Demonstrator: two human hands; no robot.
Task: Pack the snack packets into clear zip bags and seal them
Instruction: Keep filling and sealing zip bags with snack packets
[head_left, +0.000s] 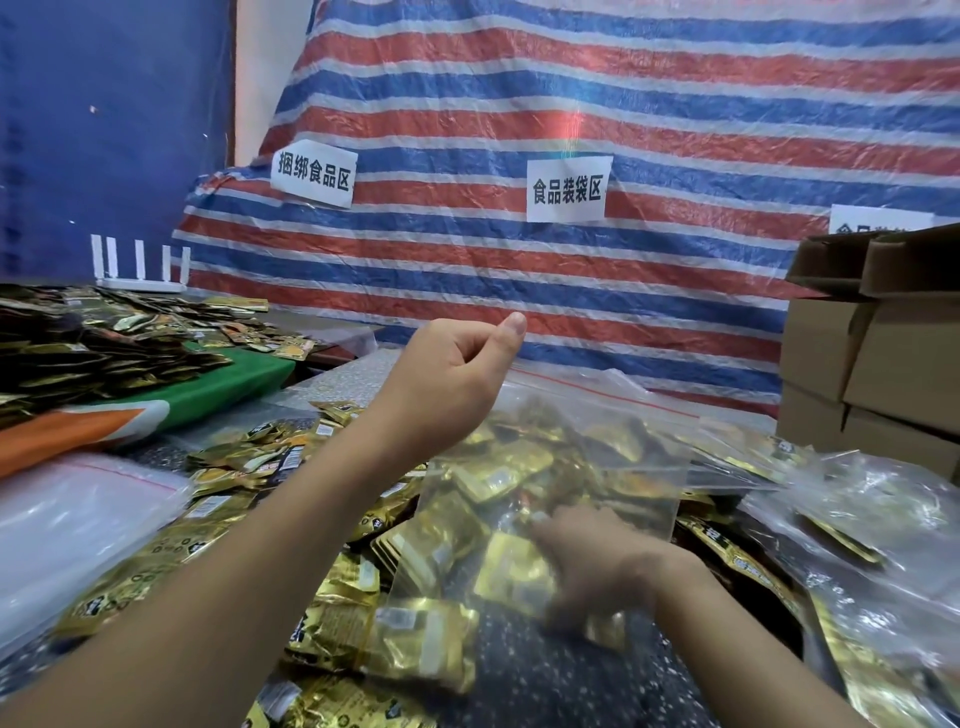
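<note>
A clear zip bag (597, 467) with a red zip line hangs open over the table, partly filled with gold snack packets. My left hand (457, 379) is raised and pinches the bag's top edge between thumb and curled fingers. Lower down, my right hand (592, 561) is motion-blurred at the bag's lower part, and its fingers appear to curl round gold snack packets (511, 574). Many loose gold packets (234, 467) lie spread over the dark speckled table (545, 675) around both arms.
A stack of empty zip bags (78, 519) lies at the left. Filled clear bags (872, 525) sit at the right, below stacked cardboard boxes (878, 358). A striped tarp (571, 104) with paper labels forms the back wall. Darker packets (78, 353) pile on green cloth far left.
</note>
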